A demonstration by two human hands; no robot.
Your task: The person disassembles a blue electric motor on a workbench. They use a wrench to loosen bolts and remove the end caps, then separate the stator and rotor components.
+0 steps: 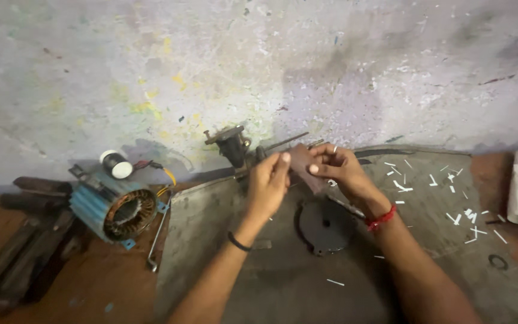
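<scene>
Both hands meet above the far edge of the grey metal sheet [211, 240] on the floor. The left hand [268, 183] and right hand [340, 171] pinch a small dark flat piece [303, 165] between them, fingers closed narrow on its opposite ends. Its long axis appears to run roughly left to right, slightly tilted, with neither hand nearer than the other. A dark round plate [325, 227] lies on the sheet directly below the hands, apart from them. A blue motor stator [115, 207] sits off the sheet's left edge.
</scene>
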